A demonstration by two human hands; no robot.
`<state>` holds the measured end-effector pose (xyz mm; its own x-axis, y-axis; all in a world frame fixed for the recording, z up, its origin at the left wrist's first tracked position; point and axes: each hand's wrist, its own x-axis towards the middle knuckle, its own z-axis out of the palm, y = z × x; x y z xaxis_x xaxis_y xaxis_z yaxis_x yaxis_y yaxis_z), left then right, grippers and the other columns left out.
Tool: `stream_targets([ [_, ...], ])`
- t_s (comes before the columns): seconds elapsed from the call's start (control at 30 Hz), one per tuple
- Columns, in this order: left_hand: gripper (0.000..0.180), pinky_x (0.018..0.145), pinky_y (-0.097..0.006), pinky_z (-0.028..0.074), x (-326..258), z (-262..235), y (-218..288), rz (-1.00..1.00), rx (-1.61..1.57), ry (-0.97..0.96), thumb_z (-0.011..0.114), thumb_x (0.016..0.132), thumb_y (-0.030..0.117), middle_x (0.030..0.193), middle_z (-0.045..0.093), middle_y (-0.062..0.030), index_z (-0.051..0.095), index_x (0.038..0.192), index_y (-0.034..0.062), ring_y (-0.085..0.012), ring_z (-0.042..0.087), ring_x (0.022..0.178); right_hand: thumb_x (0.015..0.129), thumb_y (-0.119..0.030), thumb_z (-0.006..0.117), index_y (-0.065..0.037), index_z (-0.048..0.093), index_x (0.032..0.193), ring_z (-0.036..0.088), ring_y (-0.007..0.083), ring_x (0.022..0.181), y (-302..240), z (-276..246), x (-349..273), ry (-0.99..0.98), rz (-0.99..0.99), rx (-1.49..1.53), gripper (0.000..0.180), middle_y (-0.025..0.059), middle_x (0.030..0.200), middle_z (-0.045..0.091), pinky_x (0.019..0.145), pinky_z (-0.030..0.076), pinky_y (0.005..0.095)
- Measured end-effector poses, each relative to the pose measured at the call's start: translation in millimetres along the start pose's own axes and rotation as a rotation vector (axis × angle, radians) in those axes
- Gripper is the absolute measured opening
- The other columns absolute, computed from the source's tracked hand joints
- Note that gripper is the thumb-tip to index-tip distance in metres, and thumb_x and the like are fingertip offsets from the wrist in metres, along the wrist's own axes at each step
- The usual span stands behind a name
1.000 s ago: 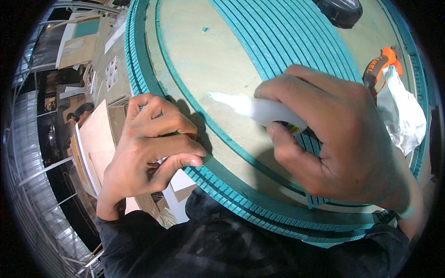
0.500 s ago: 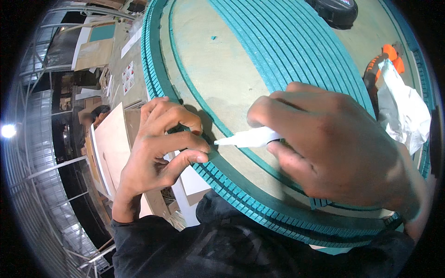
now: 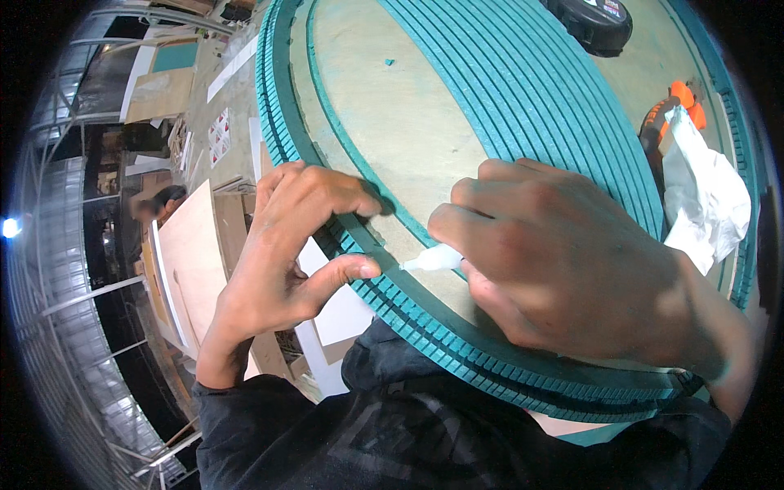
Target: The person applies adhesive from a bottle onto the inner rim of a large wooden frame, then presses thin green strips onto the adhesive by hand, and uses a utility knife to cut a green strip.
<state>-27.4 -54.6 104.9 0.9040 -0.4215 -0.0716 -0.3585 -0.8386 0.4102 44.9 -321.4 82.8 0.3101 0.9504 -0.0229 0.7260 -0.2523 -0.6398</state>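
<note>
Bottle [image 3: 442,258] clasped in right grip [image 3: 555,261], tip [image 3: 412,265] perhaps touching rim [image 3: 443,328]; left grip [image 3: 287,237] parted alongside.

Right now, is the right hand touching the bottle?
Touching. The head view shows the right hand gripping the bottle, whose white front end sticks out from between its fingers.

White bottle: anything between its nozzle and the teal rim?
Nothing visible. The right hand holds the white bottle with its nozzle at the teal rim; the left thumb is just beside the tip, not visibly between. Contact can't be told.
</note>
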Motion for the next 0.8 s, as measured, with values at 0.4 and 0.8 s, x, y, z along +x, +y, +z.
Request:
stream_targets([
  [0.4,0.077,0.117,-0.052,0.037,-16.9,16.3,-15.9,-0.057,-0.157,0.155,0.089,0.077,0.047,0.150,0.051,-0.0180,0.061,0.136,0.0068,-0.0376,0.045,0.141,0.079,0.002,0.071,0.004,0.062,0.105,0.064,0.0335,0.093,-10.2,-5.2,17.3,0.136,-0.109,-0.097,0.027,0.0163,0.095,0.062,0.079,0.054,0.0422],
  [0.8,0.076,0.120,-0.054,0.032,-18.9,14.1,-17.4,-0.063,-0.145,0.147,0.089,0.078,0.046,0.154,0.049,-0.0186,0.061,0.137,0.0063,-0.0392,0.041,0.145,0.079,0.002,0.074,0.005,0.064,0.105,0.064,0.0297,0.092,0.9,4.5,17.3,0.188,-0.098,-0.028,0.028,0.0157,0.094,0.063,0.078,0.055,0.0387],
])
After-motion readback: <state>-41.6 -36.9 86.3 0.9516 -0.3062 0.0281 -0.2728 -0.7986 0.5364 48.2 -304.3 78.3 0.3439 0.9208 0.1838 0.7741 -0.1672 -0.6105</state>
